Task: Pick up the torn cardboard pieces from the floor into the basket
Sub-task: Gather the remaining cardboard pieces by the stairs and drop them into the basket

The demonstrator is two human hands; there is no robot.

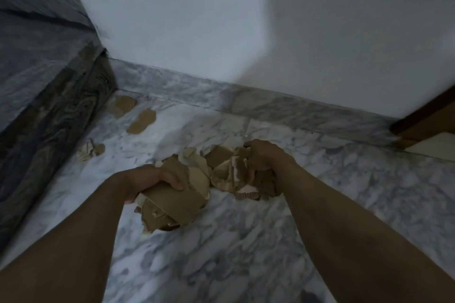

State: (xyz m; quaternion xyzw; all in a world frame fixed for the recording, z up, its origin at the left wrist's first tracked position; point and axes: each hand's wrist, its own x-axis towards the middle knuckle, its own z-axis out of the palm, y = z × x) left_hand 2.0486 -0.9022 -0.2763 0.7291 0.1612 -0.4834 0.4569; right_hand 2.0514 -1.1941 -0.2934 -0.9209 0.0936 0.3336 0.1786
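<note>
A heap of torn brown cardboard pieces (221, 167) lies on the marble floor in the middle of the view. My left hand (157, 179) is closed over a bundle of cardboard pieces (172, 206) at the heap's near left side. My right hand (263, 157) grips pieces at the heap's right side. Loose scraps lie further off to the left: one long piece (142, 121), one by the corner (123, 105) and a crumpled one (89, 151). No basket is in view.
A dark marble step (49, 96) rises along the left. A white wall (221, 32) with a marble skirting (270, 103) closes the back. A brown wooden door frame (428, 120) stands at the right edge. Marble floor (221, 253) spreads toward me.
</note>
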